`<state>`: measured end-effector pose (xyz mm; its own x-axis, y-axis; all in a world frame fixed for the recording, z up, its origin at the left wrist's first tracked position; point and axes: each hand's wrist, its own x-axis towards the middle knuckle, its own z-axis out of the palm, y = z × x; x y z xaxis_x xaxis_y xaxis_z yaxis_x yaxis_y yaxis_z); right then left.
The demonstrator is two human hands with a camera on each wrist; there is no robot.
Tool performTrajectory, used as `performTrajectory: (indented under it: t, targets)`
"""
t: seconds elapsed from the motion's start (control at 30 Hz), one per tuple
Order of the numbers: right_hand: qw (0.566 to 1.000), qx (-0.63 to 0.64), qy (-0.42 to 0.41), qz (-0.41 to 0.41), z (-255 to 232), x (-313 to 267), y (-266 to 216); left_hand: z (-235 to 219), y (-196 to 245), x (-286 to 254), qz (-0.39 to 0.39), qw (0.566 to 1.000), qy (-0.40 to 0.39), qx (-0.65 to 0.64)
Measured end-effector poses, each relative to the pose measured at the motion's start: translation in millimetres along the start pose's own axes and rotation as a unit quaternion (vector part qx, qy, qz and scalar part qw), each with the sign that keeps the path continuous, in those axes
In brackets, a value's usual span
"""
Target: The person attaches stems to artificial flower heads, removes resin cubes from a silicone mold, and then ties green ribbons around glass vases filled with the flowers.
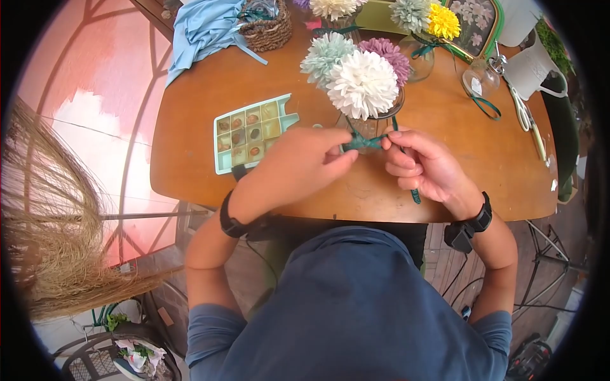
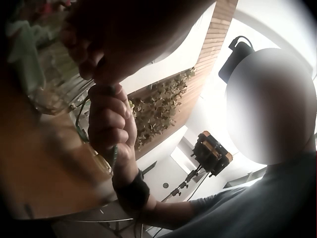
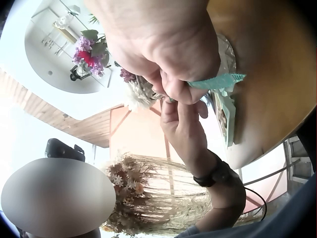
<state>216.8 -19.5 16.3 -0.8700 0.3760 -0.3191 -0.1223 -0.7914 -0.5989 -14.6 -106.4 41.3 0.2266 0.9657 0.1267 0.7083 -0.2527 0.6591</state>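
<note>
A glass vase (image 1: pixel 356 127) stands near the table's front edge, holding a white flower (image 1: pixel 363 84), a pale mint flower (image 1: pixel 327 58) and a purple flower (image 1: pixel 389 58). Around the vase's front runs a green ribbon (image 1: pixel 365 142), bunched at the middle. My left hand (image 1: pixel 298 155) pinches the ribbon at the left of that bunch, its fingertips partly hidden. On the other side my right hand (image 1: pixel 422 162) grips the ribbon between thumb and fingers. A ribbon tail (image 3: pixel 223 81) sticks out of the right fist in the right wrist view.
A mint tray (image 1: pixel 219 162) with small compartments lies left of the vase. Behind stand a wicker basket (image 1: pixel 267 30), blue cloth (image 1: pixel 206 35) and a vase with a yellow flower (image 1: pixel 443 21). Scissors (image 1: pixel 521 111) and a white pitcher (image 1: pixel 530 66) are at the right.
</note>
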Motion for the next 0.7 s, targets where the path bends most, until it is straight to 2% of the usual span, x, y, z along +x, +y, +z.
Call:
performTrajectory:
  t: [0.07,0.17,0.27,0.37,0.47,0.57,0.67,0.7]
  targets:
    - [1.000,-0.011,0.001,-0.019,0,-2,-5,-13,-1,-5,-0.033,0.999,-0.022,-0.007]
    - [0.998,-0.031,0.037,-0.050,2,-6,-10,-27,-8,-14,-0.063,0.996,0.008,-0.060]
    - [0.995,-0.045,0.048,-0.078,1,-10,-14,-39,-13,-19,-0.081,0.996,0.015,-0.041]
    - [0.990,-0.092,0.042,-0.094,-7,-12,-19,-46,-17,-21,-0.119,0.992,0.013,-0.043]
    - [0.975,-0.182,0.085,-0.098,-4,-9,-21,-47,-24,-18,-0.128,0.991,0.011,-0.039]
    - [0.925,-0.350,0.104,-0.103,-5,-5,-22,-43,-31,-12,-0.130,0.991,0.018,-0.030]
    - [0.892,-0.418,0.097,-0.141,-12,2,-16,-42,-34,-11,-0.131,0.990,0.016,-0.038]
    - [0.864,-0.459,0.082,-0.189,-17,5,-14,-43,-34,-12,-0.135,0.990,0.020,-0.046]
